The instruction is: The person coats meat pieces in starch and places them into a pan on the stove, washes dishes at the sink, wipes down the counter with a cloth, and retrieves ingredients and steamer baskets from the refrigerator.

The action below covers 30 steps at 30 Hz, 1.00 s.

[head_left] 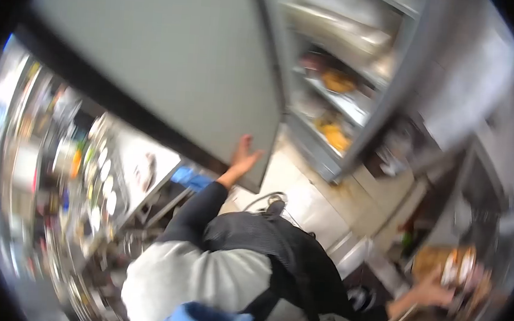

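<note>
My left hand [245,159] is against the inner face of a large grey door [175,53], near its lower corner, with the thumb and fingers spread. The door stands open beside a refrigerator-like cabinet [353,149] with shelves. Toward the lower right, my right hand [435,292] has its fingers around a brown package [435,260] with orange and white parts; motion blur hides its details.
Yellow-orange food [333,135] and wrapped items sit on the cabinet shelves. Tiled floor [302,193] shows below the door. To the left is a blurred counter [143,161] with several round dishes. A metal surface [486,200] is at the right.
</note>
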### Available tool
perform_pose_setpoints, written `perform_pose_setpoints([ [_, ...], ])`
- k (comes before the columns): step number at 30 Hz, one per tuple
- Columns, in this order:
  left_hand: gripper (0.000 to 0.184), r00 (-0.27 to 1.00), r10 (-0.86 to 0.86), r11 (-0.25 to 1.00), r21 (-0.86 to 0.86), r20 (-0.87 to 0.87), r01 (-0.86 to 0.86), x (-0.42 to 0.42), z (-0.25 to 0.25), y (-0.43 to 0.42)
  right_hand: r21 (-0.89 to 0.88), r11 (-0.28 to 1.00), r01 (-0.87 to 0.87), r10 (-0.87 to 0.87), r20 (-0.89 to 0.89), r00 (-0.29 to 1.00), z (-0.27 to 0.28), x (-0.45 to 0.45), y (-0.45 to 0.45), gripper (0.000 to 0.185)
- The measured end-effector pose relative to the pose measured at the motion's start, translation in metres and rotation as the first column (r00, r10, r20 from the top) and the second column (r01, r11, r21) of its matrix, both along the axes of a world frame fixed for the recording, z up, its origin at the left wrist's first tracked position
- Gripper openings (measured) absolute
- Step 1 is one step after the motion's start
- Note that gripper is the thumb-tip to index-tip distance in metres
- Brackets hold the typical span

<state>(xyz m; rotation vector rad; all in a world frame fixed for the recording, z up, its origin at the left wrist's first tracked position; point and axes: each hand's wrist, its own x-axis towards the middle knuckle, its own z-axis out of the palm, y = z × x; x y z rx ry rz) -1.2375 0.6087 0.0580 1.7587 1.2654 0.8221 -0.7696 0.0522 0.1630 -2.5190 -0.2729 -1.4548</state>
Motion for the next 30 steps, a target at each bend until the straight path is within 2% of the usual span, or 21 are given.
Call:
perform_pose_setpoints([
  [1,0.076,1.0,-0.002,1.0,-0.005,-0.012,0.002,-0.011,-0.002,0.006,0.064,0.995,-0.077,0.067,0.149,0.986,-0.007,0.016,0.006,0.086],
  [3,0.074,0.997,-0.027,0.996,0.088,0.068,0.021,-0.034,-0.006,0.013,0.058,0.968,-0.245,0.233,0.168,0.958,0.021,-0.026,0.07,0.072],
  [4,0.069,0.999,0.045,0.997,0.064,0.005,-0.046,-0.045,-0.005,0.003,0.284,0.821,-0.496,0.51,0.025,0.86,-0.003,-0.026,0.091,0.066],
  [5,0.063,0.994,0.096,0.995,0.041,-0.055,-0.094,-0.047,0.006,-0.004,0.515,0.594,-0.618,0.743,-0.057,0.667,-0.028,-0.03,0.111,0.061],
  [6,0.058,0.985,0.133,0.991,0.014,-0.113,-0.133,-0.049,0.017,-0.016,0.551,0.579,-0.601,0.795,-0.218,0.566,-0.017,-0.056,0.139,0.058],
  [7,0.05,0.985,0.082,0.996,-0.033,-0.154,-0.088,-0.062,0.027,-0.034,0.581,0.576,-0.575,0.816,-0.363,0.451,-0.006,-0.096,0.169,0.055],
  [9,0.036,0.971,-0.034,0.989,-0.149,-0.235,-0.002,-0.104,0.041,-0.087,0.704,0.433,-0.563,0.875,-0.477,0.076,-0.022,-0.126,0.203,0.054],
  [11,0.023,0.943,0.331,0.943,-0.009,-0.034,-0.331,-0.167,-0.001,-0.114,0.704,0.294,-0.646,0.871,-0.476,-0.123,-0.02,-0.168,0.247,0.052],
  [12,0.023,0.873,0.482,0.869,0.16,-0.069,-0.467,-0.203,0.003,-0.117,0.736,0.216,-0.641,0.854,-0.461,-0.242,-0.009,-0.192,0.271,0.053],
  [14,0.022,0.664,0.747,0.618,0.404,-0.035,-0.674,-0.262,0.033,-0.108,0.769,0.07,-0.635,0.784,-0.436,-0.442,0.016,-0.238,0.322,0.054],
  [15,0.03,0.531,0.826,0.547,0.494,-0.188,-0.676,-0.293,0.047,-0.095,0.77,-0.005,-0.638,0.741,-0.425,-0.519,0.027,-0.261,0.35,0.055],
  [16,0.049,0.465,0.851,0.503,0.634,-0.244,-0.588,-0.325,0.049,-0.078,0.766,-0.105,-0.634,0.705,-0.392,-0.59,0.038,-0.284,0.379,0.056],
  [17,0.077,0.371,0.872,0.489,0.588,-0.32,-0.644,-0.347,0.055,-0.061,0.758,-0.198,-0.621,0.665,-0.362,-0.654,0.048,-0.309,0.406,0.058],
  [19,0.102,0.309,0.863,0.496,0.563,-0.399,-0.661,-0.376,0.064,-0.031,0.68,-0.383,-0.626,0.58,-0.351,-0.736,0.085,-0.367,0.462,0.066],
  [21,0.117,0.263,0.771,0.563,0.428,-0.581,-0.707,-0.387,0.078,-0.015,0.514,-0.504,-0.694,0.574,-0.401,-0.714,0.111,-0.423,0.515,0.079],
  [22,0.122,0.266,0.796,0.554,0.477,-0.544,-0.682,-0.406,0.051,-0.005,0.46,-0.537,-0.707,0.591,-0.393,-0.704,0.115,-0.448,0.542,0.085],
  [23,0.114,0.276,0.837,0.528,0.565,-0.472,-0.634,-0.42,0.034,0.003,0.402,-0.564,-0.721,0.611,-0.385,-0.692,0.115,-0.471,0.569,0.09],
  [25,0.103,0.405,0.848,0.518,0.369,-0.343,-0.772,-0.421,0.058,0.005,0.382,-0.525,-0.761,0.663,-0.376,-0.647,0.11,-0.509,0.617,0.095],
  [27,0.093,0.419,0.874,0.483,0.354,-0.246,-0.801,-0.434,0.054,0.009,0.375,-0.413,-0.83,0.696,-0.457,-0.553,0.093,-0.536,0.65,0.096],
  [28,0.091,0.485,0.851,0.525,0.322,-0.201,-0.788,-0.443,0.05,0.01,0.374,-0.376,-0.848,0.694,-0.492,-0.525,0.088,-0.547,0.664,0.096],
  [30,0.088,0.565,0.816,0.574,0.275,-0.119,-0.771,-0.472,0.047,0.002,0.444,-0.424,-0.789,0.617,-0.497,-0.611,0.082,-0.546,0.672,0.094],
])
